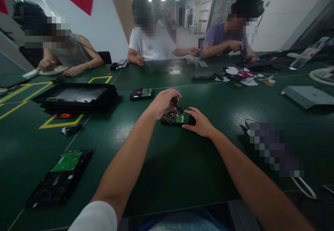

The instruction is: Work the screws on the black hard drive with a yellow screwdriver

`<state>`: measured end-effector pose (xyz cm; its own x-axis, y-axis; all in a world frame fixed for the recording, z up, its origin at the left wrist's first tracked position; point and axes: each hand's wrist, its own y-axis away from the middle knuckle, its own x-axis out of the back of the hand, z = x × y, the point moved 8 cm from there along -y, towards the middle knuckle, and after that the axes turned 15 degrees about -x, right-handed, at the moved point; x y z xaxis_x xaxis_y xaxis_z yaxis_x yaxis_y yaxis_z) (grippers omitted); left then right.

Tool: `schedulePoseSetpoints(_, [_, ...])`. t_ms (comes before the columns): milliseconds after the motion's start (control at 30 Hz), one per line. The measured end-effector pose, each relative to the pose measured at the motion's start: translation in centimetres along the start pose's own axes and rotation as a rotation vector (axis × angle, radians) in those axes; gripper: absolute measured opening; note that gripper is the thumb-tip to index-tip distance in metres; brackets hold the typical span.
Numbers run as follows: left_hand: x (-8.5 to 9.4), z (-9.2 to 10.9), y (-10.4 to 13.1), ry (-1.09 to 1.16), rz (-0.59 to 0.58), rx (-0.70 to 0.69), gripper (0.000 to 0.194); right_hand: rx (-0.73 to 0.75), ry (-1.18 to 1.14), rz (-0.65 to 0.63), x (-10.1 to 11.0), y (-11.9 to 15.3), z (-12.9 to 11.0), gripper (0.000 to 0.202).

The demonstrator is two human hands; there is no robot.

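Note:
In front of me lies an opened black device point(174, 117) with a green circuit board exposed on its right half and dark parts and wires on its left. My left hand point(164, 102) is bent over its far left side, fingers curled round a small black-and-yellow tool point(175, 101). That tool looks like a short screwdriver, but its tip is hidden. With thumb and fingers, my right hand point(200, 122) grips the right end of the device, which rests on the green table point(167, 175).
Similar opened devices lie at the far left of my hands point(141, 94) and at the near left point(60, 178). A black tray point(78, 93) stands left; a grey box point(308, 97) and a blurred-out item point(273, 151) lie right. Several people work across the table.

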<state>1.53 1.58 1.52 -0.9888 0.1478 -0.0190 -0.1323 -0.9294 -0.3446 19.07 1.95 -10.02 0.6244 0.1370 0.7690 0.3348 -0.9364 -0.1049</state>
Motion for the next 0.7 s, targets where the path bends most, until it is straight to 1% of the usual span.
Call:
schedulePoseSetpoints(100, [-0.3, 0.1, 0.1, -0.009, -0.043, 0.001, 0.017, 0.004, 0.013, -0.001, 0.0, 0.0, 0.0, 0.078])
schedulePoseSetpoints(167, [-0.6, -0.1, 0.2, 0.021, -0.070, 0.029, 0.018, 0.006, 0.017, 0.000, 0.0, 0.0, 0.0, 0.077])
schedulePoseSetpoints(233, [-0.8, -0.5, 0.3, 0.063, -0.070, 0.072, 0.018, 0.010, 0.012, 0.001, 0.0, 0.0, 0.0, 0.077])
schedulePoseSetpoints(300, [-0.8, -0.8, 0.3, 0.091, -0.045, 0.095, 0.017, 0.010, 0.007, -0.002, 0.0, 0.0, 0.1, 0.078])
schedulePoseSetpoints(367, [-0.7, -0.8, 0.3, 0.091, -0.025, 0.086, 0.016, 0.001, 0.006, -0.009, 0.0, 0.0, 0.1, 0.078])
schedulePoseSetpoints(467, [-0.4, -0.3, 0.2, 0.033, -0.017, 0.029, 0.015, -0.004, 0.000, -0.018, 0.0, 0.0, 0.1, 0.078])
schedulePoseSetpoints(567, [-0.4, 0.2, 0.2, -0.007, -0.046, 0.000, 0.016, -0.009, 0.001, -0.018, 0.2, 0.1, -0.1, 0.078])
schedulePoseSetpoints(633, [-0.6, 0.3, 0.2, -0.001, -0.081, 0.007, 0.017, -0.014, 0.006, -0.016, 0.2, 0.1, -0.1, 0.078])
schedulePoseSetpoints(700, [-0.8, 0.2, 0.3, 0.015, -0.090, 0.026, 0.017, -0.007, 0.010, -0.011, 0.2, 0.2, -0.2, 0.077])
